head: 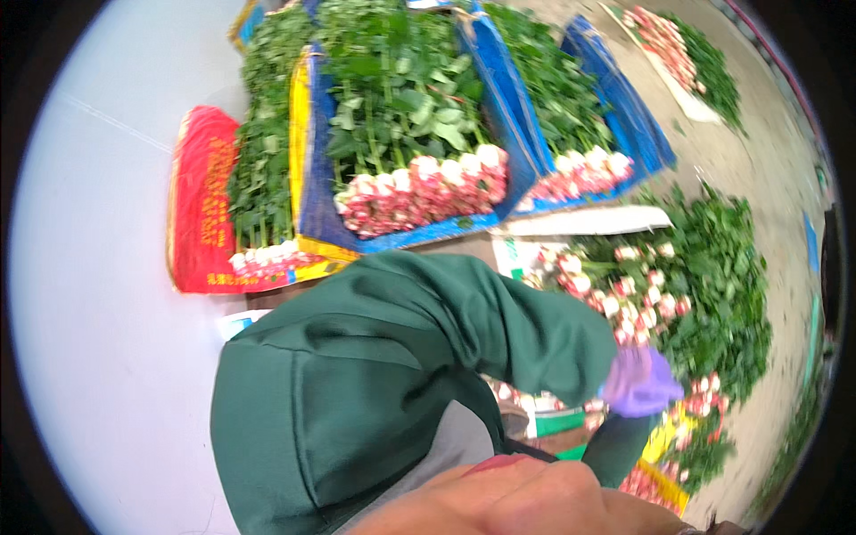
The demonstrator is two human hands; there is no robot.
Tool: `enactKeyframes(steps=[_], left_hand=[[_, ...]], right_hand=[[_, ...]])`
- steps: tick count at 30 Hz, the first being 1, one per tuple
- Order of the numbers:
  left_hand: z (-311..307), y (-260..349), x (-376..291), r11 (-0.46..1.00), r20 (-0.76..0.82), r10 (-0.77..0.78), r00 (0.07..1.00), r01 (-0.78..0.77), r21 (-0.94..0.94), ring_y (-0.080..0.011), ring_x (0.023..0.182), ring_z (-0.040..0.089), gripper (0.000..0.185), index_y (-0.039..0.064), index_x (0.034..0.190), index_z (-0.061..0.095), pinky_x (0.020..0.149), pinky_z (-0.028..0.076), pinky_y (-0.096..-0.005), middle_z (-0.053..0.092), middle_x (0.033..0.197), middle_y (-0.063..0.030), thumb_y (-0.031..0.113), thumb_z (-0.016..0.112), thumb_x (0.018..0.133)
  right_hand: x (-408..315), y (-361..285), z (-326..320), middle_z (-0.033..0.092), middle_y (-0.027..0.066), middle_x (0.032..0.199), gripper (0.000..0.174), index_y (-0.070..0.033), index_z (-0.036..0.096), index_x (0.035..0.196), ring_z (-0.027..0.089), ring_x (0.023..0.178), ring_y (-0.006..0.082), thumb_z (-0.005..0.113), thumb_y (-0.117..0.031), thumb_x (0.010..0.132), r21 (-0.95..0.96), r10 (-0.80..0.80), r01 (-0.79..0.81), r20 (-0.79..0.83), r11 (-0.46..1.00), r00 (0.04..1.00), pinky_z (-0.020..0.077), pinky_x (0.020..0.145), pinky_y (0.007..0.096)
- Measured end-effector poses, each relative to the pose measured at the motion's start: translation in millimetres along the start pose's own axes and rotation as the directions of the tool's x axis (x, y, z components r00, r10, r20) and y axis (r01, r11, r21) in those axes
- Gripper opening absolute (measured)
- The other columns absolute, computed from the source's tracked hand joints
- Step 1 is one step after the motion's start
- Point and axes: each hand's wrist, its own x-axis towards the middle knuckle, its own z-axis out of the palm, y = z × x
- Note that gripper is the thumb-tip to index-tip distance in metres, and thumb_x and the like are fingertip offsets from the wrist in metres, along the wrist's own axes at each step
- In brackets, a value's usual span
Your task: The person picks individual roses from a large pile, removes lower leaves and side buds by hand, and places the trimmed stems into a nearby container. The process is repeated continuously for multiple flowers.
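My left hand (643, 382) wears a purple glove at the end of a dark green sleeve. Blur hides its fingers, so whether it holds anything is unclear. Beside it lies a spread of pink-and-white roses (628, 304) with long leafy stems (719, 307). More rose heads (709, 394) show just beyond the glove. My right forearm, in a green sleeve (615, 448), reaches up to the left hand; the right hand itself is hidden.
Roses fill a blue woven wrapper (435, 231), a second blue wrapper (642, 127) and a red wrapper (200, 200). A rose bundle (662, 50) lies on the concrete floor (769, 154). Yellow-edged wrapping (669, 491) holds roses at lower right. A pale smooth surface (120, 267) spans the left.
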Motion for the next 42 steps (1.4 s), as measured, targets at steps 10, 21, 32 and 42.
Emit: enactKeyframes(steps=[10, 21, 32, 42], left_hand=[[-23.2, -30.3, -9.3, 0.924, 0.223, 0.082, 0.971, 0.010, -0.383, -0.0311, 0.080, 0.065, 0.022, 0.004, 0.099, 0.067, 0.072, 0.051, -0.0436, 0.066, 0.080, -0.0098, 0.016, 0.068, 0.080], [-37.8, -47.5, 32.4, 0.864, 0.530, 0.377, 0.760, -0.083, -0.496, -0.0311, 0.079, 0.065, 0.023, 0.002, 0.104, 0.065, 0.070, 0.051, -0.0417, 0.066, 0.085, -0.0124, 0.017, 0.063, 0.086], [-42.5, -43.4, 37.9, 0.891, 0.265, 0.304, 0.915, -0.174, -0.420, -0.0309, 0.076, 0.065, 0.024, 0.009, 0.108, 0.066, 0.068, 0.053, -0.0427, 0.067, 0.084, -0.0101, 0.017, 0.064, 0.086], [12.2, -8.2, 14.5, 0.986, -0.354, 0.026, 0.935, 0.034, 0.161, -0.0277, 0.068, 0.063, 0.014, 0.009, 0.087, 0.066, 0.064, 0.052, -0.0408, 0.065, 0.076, -0.0090, 0.020, 0.066, 0.078]], right_hand=[[22.1, 2.9, -5.4, 0.067, 0.0193, 0.111, 0.035, -0.002, 0.058, 0.121, 0.064, 0.098, 0.0318, 0.055, -0.026, 0.096, 0.059, 0.053, -0.053, -0.003, 0.997, 0.999, 0.0498, 0.084, 0.0393], [19.1, 17.4, -25.6, 0.068, 0.0178, 0.107, 0.032, -0.001, 0.059, 0.118, 0.064, 0.091, 0.0296, 0.054, -0.025, 0.097, 0.179, 0.057, -0.046, -0.058, 0.983, 0.997, 0.0506, 0.078, 0.0387], [-0.7, 34.5, -39.6, 0.069, 0.0162, 0.103, 0.029, -0.001, 0.060, 0.115, 0.065, 0.085, 0.0273, 0.054, -0.023, 0.098, 0.253, 0.075, -0.046, -0.104, 0.966, 0.992, 0.0515, 0.072, 0.0380], [-15.0, 25.0, -30.3, 0.070, 0.0147, 0.099, 0.027, 0.000, 0.060, 0.112, 0.066, 0.079, 0.0252, 0.053, -0.022, 0.099, 0.234, 0.016, 0.008, -0.101, 0.972, 0.995, 0.0522, 0.067, 0.0374]])
